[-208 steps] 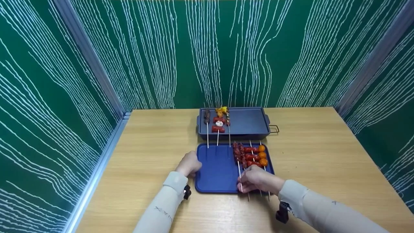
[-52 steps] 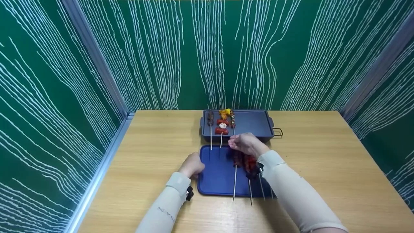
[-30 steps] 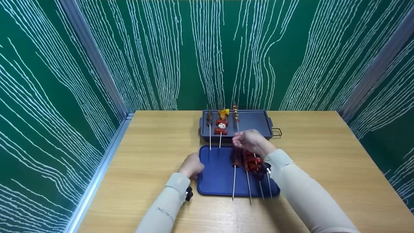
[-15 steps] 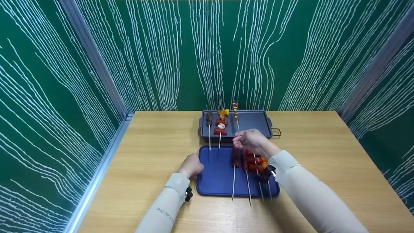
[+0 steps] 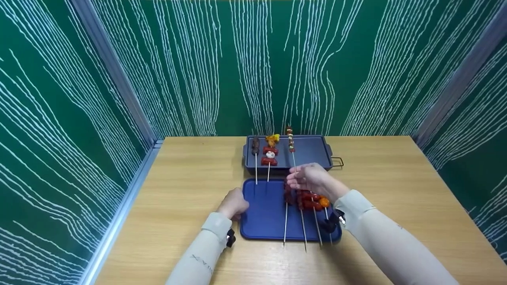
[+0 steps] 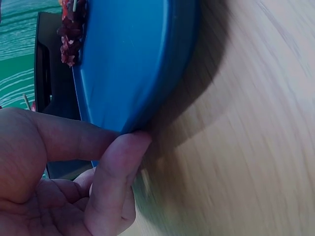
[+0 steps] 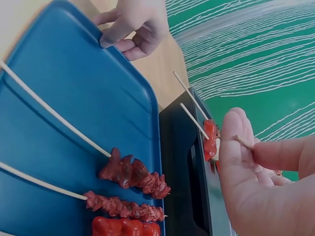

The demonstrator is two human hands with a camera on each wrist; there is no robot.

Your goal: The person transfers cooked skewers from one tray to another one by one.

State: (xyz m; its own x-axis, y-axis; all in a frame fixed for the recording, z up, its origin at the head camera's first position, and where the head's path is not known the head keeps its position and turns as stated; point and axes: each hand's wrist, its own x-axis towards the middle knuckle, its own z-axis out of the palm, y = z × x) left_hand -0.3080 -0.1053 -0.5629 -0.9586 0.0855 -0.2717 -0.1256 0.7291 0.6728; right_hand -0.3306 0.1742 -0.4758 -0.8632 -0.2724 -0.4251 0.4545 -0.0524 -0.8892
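Observation:
My left hand [image 5: 233, 204] pinches the left rim of a blue tray [image 5: 261, 221] between thumb and fingers, plain in the left wrist view. Over the grill pan [image 5: 311, 150], my right hand [image 5: 313, 178] pinches the stick end of a skewer [image 5: 290, 138] threaded with small mixed pieces. That skewer's tip reaches over the pan's back edge. In the pan's left part lie a dark meat skewer [image 5: 256, 147] and a sausage-and-vegetable skewer [image 5: 270, 155], sticks toward me. On the tray's right side are red meat skewers [image 7: 130, 174], a sausage skewer [image 5: 313, 206] and an orange-ball skewer [image 5: 324, 202].
The pan's wire handle [image 5: 338, 161] sticks out to the right. Several sticks overhang the tray's near edge. Everything stands on a wooden table [image 5: 190, 166], with a green, white-lined wall [image 5: 190, 71] behind.
My right hand has gone from the tray's sticks to the pan and taken hold of the mixed skewer there, shifting it right, then slightly toward me. My left hand keeps its place on the tray.

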